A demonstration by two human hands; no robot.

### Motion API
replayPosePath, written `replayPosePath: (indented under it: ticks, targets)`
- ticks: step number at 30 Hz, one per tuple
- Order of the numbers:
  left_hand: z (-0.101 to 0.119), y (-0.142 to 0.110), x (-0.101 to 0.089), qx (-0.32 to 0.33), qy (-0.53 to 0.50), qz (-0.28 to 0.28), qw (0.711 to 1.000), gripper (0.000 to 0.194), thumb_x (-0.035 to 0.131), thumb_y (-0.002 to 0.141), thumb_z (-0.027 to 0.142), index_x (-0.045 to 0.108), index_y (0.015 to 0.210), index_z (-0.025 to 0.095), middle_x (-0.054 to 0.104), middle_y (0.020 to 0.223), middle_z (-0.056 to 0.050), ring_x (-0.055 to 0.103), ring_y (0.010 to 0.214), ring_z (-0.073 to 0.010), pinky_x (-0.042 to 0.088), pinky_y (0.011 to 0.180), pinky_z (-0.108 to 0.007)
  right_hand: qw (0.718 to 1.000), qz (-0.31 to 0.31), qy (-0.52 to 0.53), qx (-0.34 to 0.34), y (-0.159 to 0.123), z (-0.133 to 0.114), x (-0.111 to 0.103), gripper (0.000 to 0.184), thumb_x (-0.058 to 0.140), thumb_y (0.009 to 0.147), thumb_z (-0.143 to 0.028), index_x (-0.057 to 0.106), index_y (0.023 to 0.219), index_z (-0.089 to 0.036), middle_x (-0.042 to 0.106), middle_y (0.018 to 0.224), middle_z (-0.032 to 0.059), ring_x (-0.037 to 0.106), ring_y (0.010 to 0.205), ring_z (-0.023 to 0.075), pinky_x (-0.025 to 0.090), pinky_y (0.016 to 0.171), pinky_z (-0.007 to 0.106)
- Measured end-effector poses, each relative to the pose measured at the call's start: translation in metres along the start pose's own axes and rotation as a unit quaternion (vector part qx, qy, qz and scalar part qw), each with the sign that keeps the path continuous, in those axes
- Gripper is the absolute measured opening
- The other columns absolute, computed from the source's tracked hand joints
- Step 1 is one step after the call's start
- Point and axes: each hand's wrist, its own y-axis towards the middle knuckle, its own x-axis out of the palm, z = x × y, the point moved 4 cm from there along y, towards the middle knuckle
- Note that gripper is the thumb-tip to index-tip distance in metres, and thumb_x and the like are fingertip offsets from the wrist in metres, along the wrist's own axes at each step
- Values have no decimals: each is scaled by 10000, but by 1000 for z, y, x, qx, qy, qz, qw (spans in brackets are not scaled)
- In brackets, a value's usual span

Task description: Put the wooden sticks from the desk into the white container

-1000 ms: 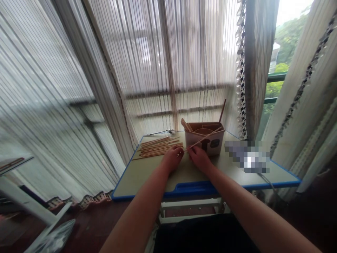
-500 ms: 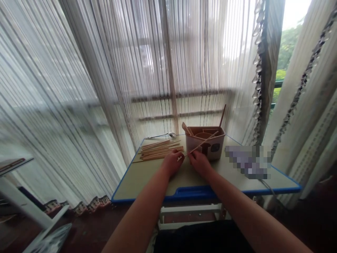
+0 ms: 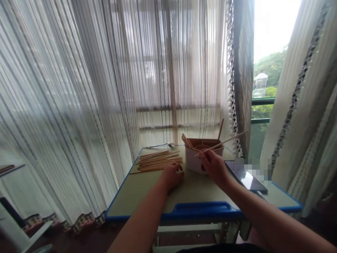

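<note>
My right hand [image 3: 210,162] pinches a wooden chopstick [image 3: 228,140] near its lower end; the stick slants up to the right across the front of a brown and whitish utensil holder [image 3: 193,161]. Inside the holder stand a pale wooden utensil [image 3: 185,140] at the left and a brown stick [image 3: 220,128] at the right back. On the tabletop my left hand [image 3: 172,174] rests with fingers loosely curved and apart, holding nothing visible. Its fingertips are beside a loose pile of chopsticks [image 3: 155,163].
A spoon-like metal utensil [image 3: 170,144] lies at the back left of the table [image 3: 144,195], which has a blue edge. A dark flat device [image 3: 246,177], partly blurred out, lies on the right with a cable. Sheer curtains [image 3: 158,70] hang directly behind.
My right hand has lifted away from my left, up and to the right, with the chopstick. My left hand has let go of the stick and stays by the pile. The view has shifted slightly.
</note>
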Motion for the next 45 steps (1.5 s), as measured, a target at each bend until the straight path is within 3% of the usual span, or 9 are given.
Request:
replayPosePath:
  ticks: [3, 5, 10, 14, 22, 29, 40, 45]
  targets:
    - [0, -1, -2, -11, 6, -12, 1000, 208, 559, 690, 339, 599, 861, 227, 547, 897, -13, 504, 777, -134, 388, 696, -246, 999, 20, -48, -10, 34, -4, -26, 344, 399, 788, -440, 603, 796, -163, 627, 655, 37, 553, 576, 128, 357, 535, 212]
    - [1, -1, -4, -17, 10, -15, 1000, 211, 577, 672, 336, 603, 852, 228, 549, 896, -14, 500, 815, -148, 386, 720, -256, 996, 6, -87, -10, 57, -4, -31, 338, 406, 783, -432, 609, 777, -162, 620, 638, 34, 538, 569, 125, 341, 530, 214]
    - [2, -3, -8, -21, 12, -3, 1000, 198, 575, 672, 339, 608, 822, 214, 556, 907, -24, 496, 854, -161, 380, 753, -267, 985, -132, -104, 49, 92, 10, -4, 280, 482, 734, -392, 635, 726, -158, 617, 618, 26, 521, 546, 110, 320, 496, 207]
    - [1, -4, -8, -38, 26, 4, 999, 178, 557, 684, 341, 604, 790, 205, 561, 897, -28, 501, 852, -164, 376, 753, -268, 972, -179, -115, 98, 103, 15, 15, 236, 530, 694, -345, 646, 756, -150, 618, 624, 32, 513, 522, 102, 322, 480, 206]
    - [-6, -2, -4, -63, 9, 20, 998, 268, 568, 667, 360, 548, 886, 207, 555, 834, -12, 498, 774, -138, 369, 692, -247, 916, -337, -116, 183, 109, 5, 25, 176, 566, 642, -301, 626, 632, -136, 558, 525, 23, 470, 445, 90, 304, 422, 204]
    - [-9, 0, -1, -53, -2, 28, 998, 307, 567, 664, 372, 526, 919, 205, 548, 812, -6, 490, 734, -128, 357, 654, -240, 939, -293, -77, 161, 113, -2, 21, 177, 558, 660, -282, 630, 680, -121, 566, 545, 19, 465, 456, 78, 300, 425, 194]
    - [-2, -1, -5, -59, 11, 20, 998, 262, 557, 674, 379, 534, 869, 206, 550, 811, 3, 493, 747, -127, 361, 669, -241, 949, -264, -148, 89, 100, 19, 36, 225, 581, 624, -349, 681, 693, -160, 603, 575, 16, 507, 522, 107, 305, 474, 215]
    - [-5, 0, -3, -61, 12, 21, 998, 273, 545, 683, 401, 538, 870, 202, 550, 798, 2, 494, 747, -129, 362, 670, -246, 963, -229, -132, 60, 103, 13, 34, 244, 555, 667, -363, 684, 727, -165, 624, 611, 23, 515, 550, 108, 321, 499, 212]
